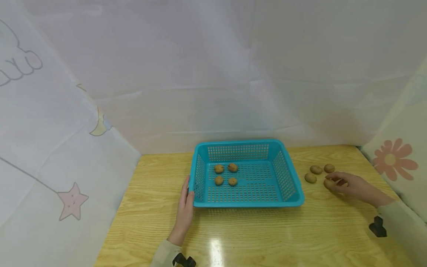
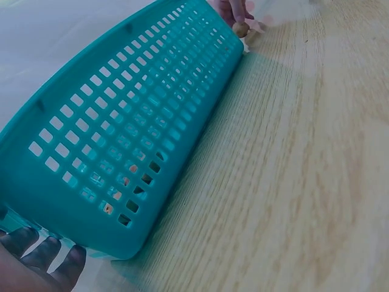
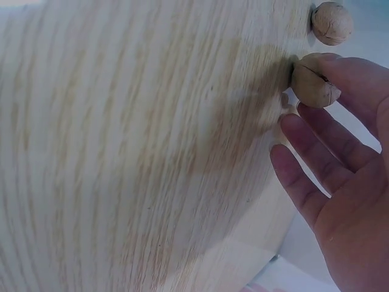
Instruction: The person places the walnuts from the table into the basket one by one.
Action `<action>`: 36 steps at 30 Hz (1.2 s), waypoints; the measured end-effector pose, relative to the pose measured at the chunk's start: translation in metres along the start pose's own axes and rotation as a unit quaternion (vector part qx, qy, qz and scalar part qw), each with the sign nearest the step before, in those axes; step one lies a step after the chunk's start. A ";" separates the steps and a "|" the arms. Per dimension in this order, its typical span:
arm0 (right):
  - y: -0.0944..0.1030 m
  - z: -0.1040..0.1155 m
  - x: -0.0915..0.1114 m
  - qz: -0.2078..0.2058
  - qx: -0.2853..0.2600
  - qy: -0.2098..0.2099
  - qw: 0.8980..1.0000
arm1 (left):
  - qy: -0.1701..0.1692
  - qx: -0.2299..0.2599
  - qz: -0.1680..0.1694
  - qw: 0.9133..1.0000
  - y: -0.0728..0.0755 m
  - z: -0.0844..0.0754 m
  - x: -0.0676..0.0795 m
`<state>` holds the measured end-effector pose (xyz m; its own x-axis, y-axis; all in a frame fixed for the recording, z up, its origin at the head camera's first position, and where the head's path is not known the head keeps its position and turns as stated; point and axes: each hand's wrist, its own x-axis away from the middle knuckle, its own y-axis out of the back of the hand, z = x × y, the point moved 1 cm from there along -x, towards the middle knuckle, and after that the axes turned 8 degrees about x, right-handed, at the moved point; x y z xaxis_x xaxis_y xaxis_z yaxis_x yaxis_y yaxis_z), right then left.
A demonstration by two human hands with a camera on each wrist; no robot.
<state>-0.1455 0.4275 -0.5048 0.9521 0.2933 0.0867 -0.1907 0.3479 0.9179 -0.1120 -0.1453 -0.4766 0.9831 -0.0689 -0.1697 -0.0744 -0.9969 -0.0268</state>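
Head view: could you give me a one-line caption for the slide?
Left hand touching a blue basket of four walnuts; right hand pinching another walnut beside three more.

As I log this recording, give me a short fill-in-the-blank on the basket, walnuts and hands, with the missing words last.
1. The ____ hand holds the basket.
2. Inside the basket lie ____ walnuts.
3. The right hand touches a walnut beyond the basket's ____ side.

Missing words: left; four; right.
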 end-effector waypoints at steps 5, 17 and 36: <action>0.000 0.003 0.000 -0.002 0.001 -0.007 1.000 | -0.003 0.001 0.003 1.000 0.000 0.000 0.000; 0.002 0.011 0.000 -0.011 0.000 0.002 1.000 | 0.009 -0.002 -0.001 1.000 0.001 -0.001 0.001; 0.027 0.052 -0.001 -0.046 -0.044 0.039 0.997 | -0.019 0.006 0.000 1.000 0.007 0.027 -0.004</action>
<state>-0.1388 0.3901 -0.4600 0.9457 0.3236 -0.0301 -0.1265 0.4519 0.8830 -0.1213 -0.1505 -0.5028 0.9760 -0.0662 -0.2073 -0.0759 -0.9964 -0.0388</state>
